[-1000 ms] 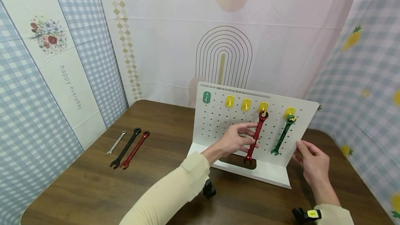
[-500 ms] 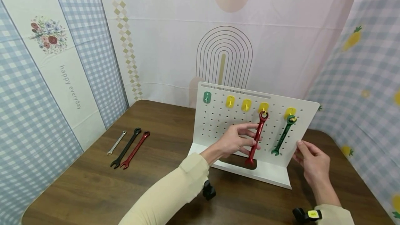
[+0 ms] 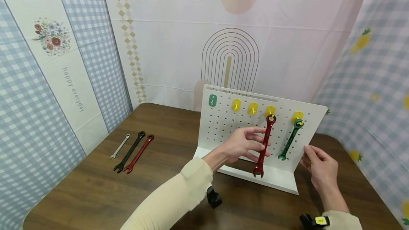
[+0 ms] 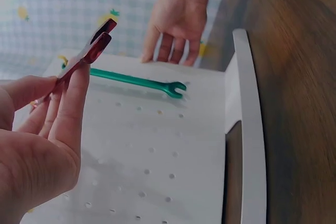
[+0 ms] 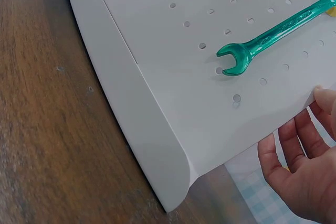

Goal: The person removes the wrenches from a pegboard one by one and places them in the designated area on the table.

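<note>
My left hand (image 3: 238, 144) pinches a red combination wrench (image 3: 264, 144) by its shank, thumb on one side and fingers on the other. The wrench's ring end is up at a yellow hook (image 3: 270, 110) on the white pegboard (image 3: 223, 123); whether the ring is over the hook I cannot tell. Its open end points down, tilted out from the board. My right hand (image 3: 322, 168) grips the pegboard's right edge, thumb in front and fingers behind, as the right wrist view shows. Close by, a green combination wrench (image 5: 278, 31) hangs from another yellow hook (image 3: 297, 116).
On the brown table (image 3: 80, 184) to the left lie a small silver wrench (image 3: 120, 146), a black wrench (image 3: 129, 152) and another red wrench (image 3: 138, 153). Two yellow hooks (image 3: 236, 104) and a green hook (image 3: 212, 100) on the board hold nothing. Patterned cloth (image 3: 166, 52) surrounds the table.
The red wrench's lower open end has swung outward from the board and slightly right, while its ring end stays near the hook. My right hand keeps its grip on the board's edge.
</note>
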`<state>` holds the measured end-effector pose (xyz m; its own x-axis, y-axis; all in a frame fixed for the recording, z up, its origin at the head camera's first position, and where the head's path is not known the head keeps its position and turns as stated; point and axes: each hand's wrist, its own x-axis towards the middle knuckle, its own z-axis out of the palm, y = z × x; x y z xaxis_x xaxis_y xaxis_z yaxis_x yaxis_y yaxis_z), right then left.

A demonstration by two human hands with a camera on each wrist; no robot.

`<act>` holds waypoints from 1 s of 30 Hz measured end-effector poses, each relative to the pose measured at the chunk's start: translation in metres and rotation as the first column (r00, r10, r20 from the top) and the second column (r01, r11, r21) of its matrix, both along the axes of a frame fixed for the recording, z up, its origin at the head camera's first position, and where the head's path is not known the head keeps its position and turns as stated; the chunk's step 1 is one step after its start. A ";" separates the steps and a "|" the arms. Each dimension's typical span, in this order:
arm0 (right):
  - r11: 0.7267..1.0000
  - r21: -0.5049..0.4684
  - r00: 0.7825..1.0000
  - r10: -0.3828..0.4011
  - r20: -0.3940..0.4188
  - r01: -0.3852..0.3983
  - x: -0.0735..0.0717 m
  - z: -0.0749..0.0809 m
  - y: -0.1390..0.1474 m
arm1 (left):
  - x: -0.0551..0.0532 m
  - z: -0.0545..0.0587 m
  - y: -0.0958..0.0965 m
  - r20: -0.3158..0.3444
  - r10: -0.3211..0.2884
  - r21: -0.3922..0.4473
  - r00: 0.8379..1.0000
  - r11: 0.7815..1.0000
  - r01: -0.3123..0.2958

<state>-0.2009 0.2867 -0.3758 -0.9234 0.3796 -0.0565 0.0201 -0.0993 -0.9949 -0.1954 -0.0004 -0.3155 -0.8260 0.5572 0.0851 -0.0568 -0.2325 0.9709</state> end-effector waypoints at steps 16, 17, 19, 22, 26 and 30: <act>1.000 0.001 1.000 -0.014 0.009 0.014 0.006 0.004 -0.002 | 0.012 0.016 0.000 0.038 0.005 0.033 0.999 0.999 -0.006; 1.000 0.002 1.000 -0.015 0.008 0.015 0.007 0.004 -0.002 | 0.013 0.017 -0.001 0.040 -0.001 0.034 0.999 0.999 0.000; 1.000 0.005 1.000 -0.015 0.008 0.015 0.009 0.004 -0.003 | 0.014 0.017 -0.003 0.044 -0.013 0.038 0.999 0.999 0.012; 1.000 0.014 1.000 -0.018 0.006 0.018 0.012 0.004 -0.004 | 0.016 0.018 -0.004 0.041 -0.030 0.044 0.999 0.999 0.028; 0.999 0.020 1.000 -0.027 0.013 0.026 0.016 0.004 -0.006 | 0.019 0.020 -0.006 0.034 -0.036 0.049 0.999 0.998 0.034; 0.999 0.019 0.999 -0.032 0.020 0.032 0.020 0.004 -0.008 | 0.023 0.022 -0.007 0.037 -0.033 0.045 0.999 0.998 0.031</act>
